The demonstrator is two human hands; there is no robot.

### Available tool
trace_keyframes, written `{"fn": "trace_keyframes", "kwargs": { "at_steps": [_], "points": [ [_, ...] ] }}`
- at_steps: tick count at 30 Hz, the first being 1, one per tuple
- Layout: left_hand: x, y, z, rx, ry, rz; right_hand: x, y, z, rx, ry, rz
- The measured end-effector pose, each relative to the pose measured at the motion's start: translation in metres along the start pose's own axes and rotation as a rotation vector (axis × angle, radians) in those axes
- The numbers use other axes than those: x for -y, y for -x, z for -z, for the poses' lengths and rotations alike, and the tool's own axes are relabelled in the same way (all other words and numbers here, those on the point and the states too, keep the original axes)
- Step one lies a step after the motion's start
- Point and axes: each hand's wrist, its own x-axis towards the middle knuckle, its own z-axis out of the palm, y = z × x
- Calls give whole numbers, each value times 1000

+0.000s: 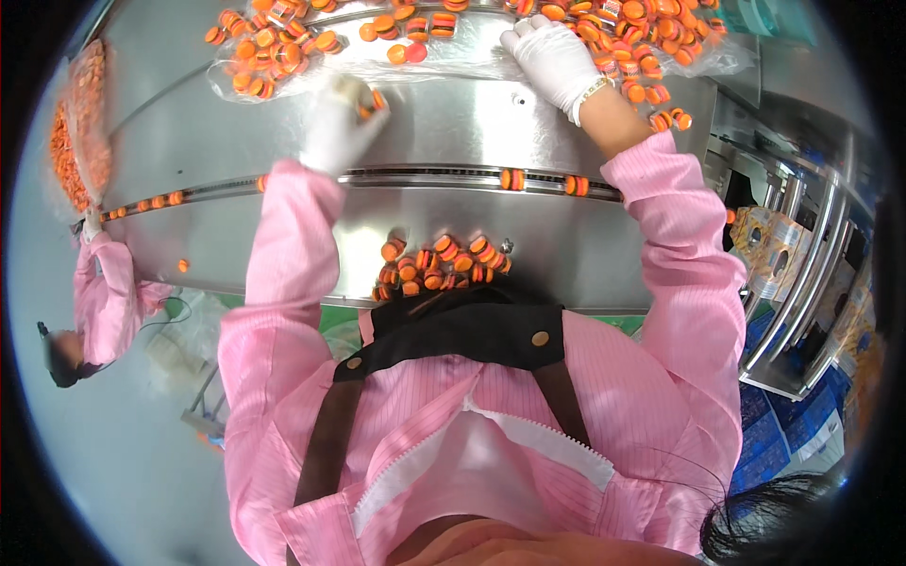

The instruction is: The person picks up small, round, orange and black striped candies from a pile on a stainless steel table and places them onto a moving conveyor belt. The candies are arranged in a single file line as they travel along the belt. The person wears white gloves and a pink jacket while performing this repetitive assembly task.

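The steel tabletop (444,141) spreads wide in front of you, so there is room for a supply at the far edge and a working lane nearer you. A clear plastic sheet (472,61) lies along that far edge, keeping the heap of orange round pieces (274,52) from scattering. A narrow track (425,176) crosses the middle; a few pieces (511,179) stand in it on edge, single file. A smaller cluster (439,262) sits just in front of your chest, within easy reach. Your right hand (552,58), gloved, lies spread flat on the far heap. Your left hand (342,123), blurred, pinches an orange piece (377,99) just above the track.
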Motion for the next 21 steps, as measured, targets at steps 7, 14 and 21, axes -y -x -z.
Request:
{"fn": "trace_keyframes", "kwargs": {
  "at_steps": [7, 14, 21],
  "points": [
    [-35, 84, -65, 161, 121, -219, 38, 46, 19, -138, -397, -11],
    [-9, 14, -29, -75, 36, -132, 85, 137, 12, 3, -499, -3],
    [39, -84, -23, -214, -143, -131, 77, 151, 21, 21, -533, -55]
  ]
}}
